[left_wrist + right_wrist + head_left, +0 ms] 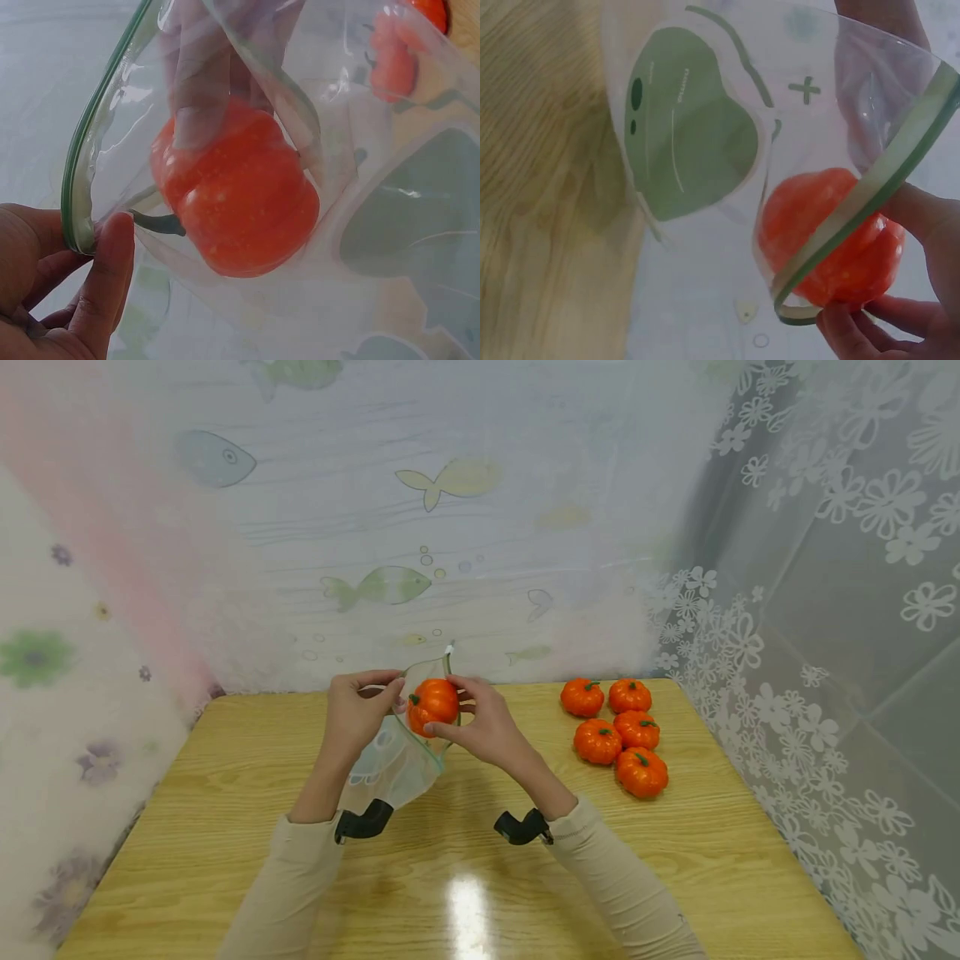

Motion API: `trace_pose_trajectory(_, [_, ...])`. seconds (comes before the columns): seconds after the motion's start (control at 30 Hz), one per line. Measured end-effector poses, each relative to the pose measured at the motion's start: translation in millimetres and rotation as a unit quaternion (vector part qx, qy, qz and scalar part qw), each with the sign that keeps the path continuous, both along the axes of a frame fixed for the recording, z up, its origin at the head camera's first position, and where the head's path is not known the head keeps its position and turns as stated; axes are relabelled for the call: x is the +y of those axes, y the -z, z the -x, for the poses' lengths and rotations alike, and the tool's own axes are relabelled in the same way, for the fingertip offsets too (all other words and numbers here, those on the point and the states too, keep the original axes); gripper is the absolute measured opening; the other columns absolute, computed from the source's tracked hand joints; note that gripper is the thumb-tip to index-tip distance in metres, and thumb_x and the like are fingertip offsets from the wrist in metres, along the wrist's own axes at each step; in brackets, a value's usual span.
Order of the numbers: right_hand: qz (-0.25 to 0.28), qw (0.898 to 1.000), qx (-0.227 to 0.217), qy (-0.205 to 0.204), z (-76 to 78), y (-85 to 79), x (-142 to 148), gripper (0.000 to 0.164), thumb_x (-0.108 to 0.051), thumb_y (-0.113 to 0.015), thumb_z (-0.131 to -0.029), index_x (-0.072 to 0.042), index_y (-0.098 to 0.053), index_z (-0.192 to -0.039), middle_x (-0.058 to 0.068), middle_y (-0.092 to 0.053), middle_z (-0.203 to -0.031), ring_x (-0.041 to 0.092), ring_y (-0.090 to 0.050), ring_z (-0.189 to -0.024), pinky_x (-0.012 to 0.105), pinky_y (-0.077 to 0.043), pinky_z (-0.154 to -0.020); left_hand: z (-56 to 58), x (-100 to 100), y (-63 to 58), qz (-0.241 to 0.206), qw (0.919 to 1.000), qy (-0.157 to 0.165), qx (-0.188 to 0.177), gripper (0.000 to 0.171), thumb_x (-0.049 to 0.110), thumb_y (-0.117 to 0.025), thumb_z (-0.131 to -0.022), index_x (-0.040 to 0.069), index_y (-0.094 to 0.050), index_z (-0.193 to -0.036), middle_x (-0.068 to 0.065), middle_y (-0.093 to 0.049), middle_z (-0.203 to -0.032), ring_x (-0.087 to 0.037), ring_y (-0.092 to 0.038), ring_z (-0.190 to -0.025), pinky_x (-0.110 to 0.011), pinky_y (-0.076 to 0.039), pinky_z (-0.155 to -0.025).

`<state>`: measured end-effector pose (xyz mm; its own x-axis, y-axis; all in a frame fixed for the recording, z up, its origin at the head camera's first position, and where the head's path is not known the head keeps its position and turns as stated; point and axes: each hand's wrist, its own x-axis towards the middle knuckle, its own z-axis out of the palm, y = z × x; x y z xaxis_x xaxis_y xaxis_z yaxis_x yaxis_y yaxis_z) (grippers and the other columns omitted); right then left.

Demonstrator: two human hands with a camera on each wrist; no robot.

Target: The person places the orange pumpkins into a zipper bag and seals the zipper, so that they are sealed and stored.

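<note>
A clear zip-top bag [397, 772] with green printing is held up over the table, its green-edged mouth spread apart. My left hand [352, 714] pinches one side of that mouth between thumb and fingers; in the left wrist view the green zip strip [79, 150] runs up from the fingertips [112, 240]. An orange toy pumpkin [437, 706] with a green stem is at the bag's mouth, gripped by my right hand [483, 722]. Through the clear plastic, the right wrist view shows part of the pumpkin [877, 262] inside the bag and part outside the green edge.
Several more orange toy pumpkins [597, 742] stand grouped on the right side of the wooden table [247, 827]. A curtain printed with fish [480, 568] hangs behind the table, and a flower-patterned one [825, 693] lines the right side.
</note>
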<state>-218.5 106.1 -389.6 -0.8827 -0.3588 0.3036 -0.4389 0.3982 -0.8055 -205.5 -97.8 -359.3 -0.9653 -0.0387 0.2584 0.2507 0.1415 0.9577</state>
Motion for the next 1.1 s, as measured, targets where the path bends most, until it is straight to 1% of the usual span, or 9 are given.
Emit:
trace_pose_trajectory(0.13, [0.003,1.0,0.008,0.003,-1.3,-2.3,-3,0.075,-0.021,-0.087,-0.084,0.0,-0.05,-0.146,0.015,-0.056,-0.139,0.029,-0.061,-0.118,0.04,-0.058,-0.099,-1.1,-1,-1.7,0.0,1.0,0.004,-0.004,0.025,0.006,-0.067,-0.098,-0.012,-0.071,-0.116,-0.003,-0.07,-0.089,-0.009,-0.07,-0.067,-0.024,-0.063,-0.07])
trace_pose_trajectory(0.27, [-0.008,1.0,0.018,0.004,-0.2,-4.6,-7,0.075,-0.017,-0.088,-0.082,0.002,-0.052,-0.144,0.016,-0.057,-0.137,0.03,-0.061,-0.118,0.042,-0.058,-0.098,-1.0,-1,-3.0,0.005,1.0,0.001,-0.005,0.025,0.006,-0.067,-0.098,-0.011,-0.071,-0.116,-0.004,-0.07,-0.089,-0.009,-0.069,-0.066,-0.023,-0.063,-0.069])
trace_pose_trajectory(0.47, [-0.075,0.996,0.037,0.003,2.4,-6.3,-12,0.068,-0.011,-0.089,-0.08,0.001,-0.058,-0.14,0.017,-0.061,-0.129,0.029,-0.061,-0.114,0.042,-0.059,-0.096,-1.3,-1,-5.7,0.02,0.9998,-0.006,0.003,0.025,0.007,-0.068,-0.098,-0.011,-0.072,-0.115,-0.011,-0.07,-0.094,-0.006,-0.068,-0.067,-0.022,-0.062,-0.068])
trace_pose_trajectory(0.6, [-0.114,0.993,0.039,-0.003,1.9,-9.7,-14,0.067,-0.01,-0.088,-0.081,0.002,-0.058,-0.14,0.019,-0.059,-0.13,0.031,-0.06,-0.114,0.041,-0.059,-0.097,-0.6,-1,-5.6,0.018,0.9998,-0.001,0.004,0.024,0.007,-0.067,-0.098,-0.011,-0.072,-0.115,-0.009,-0.069,-0.091,-0.007,-0.068,-0.066,-0.022,-0.063,-0.069])
trace_pose_trajectory(0.7, [-0.116,0.993,0.035,-0.008,1.2,-11.5,-15,0.068,-0.007,-0.087,-0.081,0.003,-0.056,-0.14,0.02,-0.058,-0.134,0.032,-0.06,-0.117,0.041,-0.058,-0.099,0.2,0,-3.5,0.007,1.0,0.004,0.002,0.023,0.005,-0.067,-0.098,-0.012,-0.071,-0.114,-0.006,-0.069,-0.087,-0.009,-0.068,-0.064,-0.023,-0.063,-0.068])
trace_pose_trajectory(0.8, [-0.102,0.994,0.029,-0.015,0.7,-11.3,-16,0.067,-0.004,-0.086,-0.081,0.003,-0.056,-0.141,0.019,-0.057,-0.136,0.032,-0.06,-0.119,0.038,-0.057,-0.1,0.7,0,-1.8,0.003,1.0,0.004,-0.002,0.023,0.004,-0.067,-0.098,-0.012,-0.071,-0.114,-0.005,-0.068,-0.087,-0.01,-0.068,-0.063,-0.023,-0.063,-0.068])
trace_pose_trajectory(0.9, [-0.081,0.996,0.019,-0.025,0.2,-9.8,-15,0.064,0.0,-0.084,-0.082,0.002,-0.057,-0.14,0.018,-0.057,-0.136,0.031,-0.061,-0.119,0.038,-0.057,-0.1,1.0,0,-1.0,0.007,1.0,-0.002,-0.004,0.024,0.004,-0.066,-0.098,-0.012,-0.071,-0.114,-0.01,-0.069,-0.091,-0.008,-0.068,-0.063,-0.022,-0.063,-0.068])
trace_pose_trajectory(0.97, [-0.07,0.997,0.013,-0.036,-0.1,-8.9,-15,0.06,0.001,-0.082,-0.084,0.002,-0.058,-0.138,0.018,-0.058,-0.134,0.032,-0.061,-0.119,0.038,-0.058,-0.099,1.1,0,-1.1,0.009,0.9999,-0.005,-0.005,0.024,0.004,-0.066,-0.099,-0.012,-0.071,-0.115,-0.019,-0.068,-0.096,-0.007,-0.067,-0.063,-0.021,-0.062,-0.068])
trace_pose_trajectory(1.1, [-0.072,0.995,0.009,-0.061,0.8,-9.1,-13,0.053,-0.001,-0.079,-0.087,0.002,-0.06,-0.137,0.017,-0.06,-0.134,0.031,-0.062,-0.119,0.037,-0.058,-0.1,1.4,0,-1.5,0.018,0.9998,-0.011,-0.004,0.024,0.006,-0.066,-0.099,-0.011,-0.071,-0.115,-0.032,-0.066,-0.104,-0.006,-0.067,-0.064,-0.02,-0.062,-0.068])
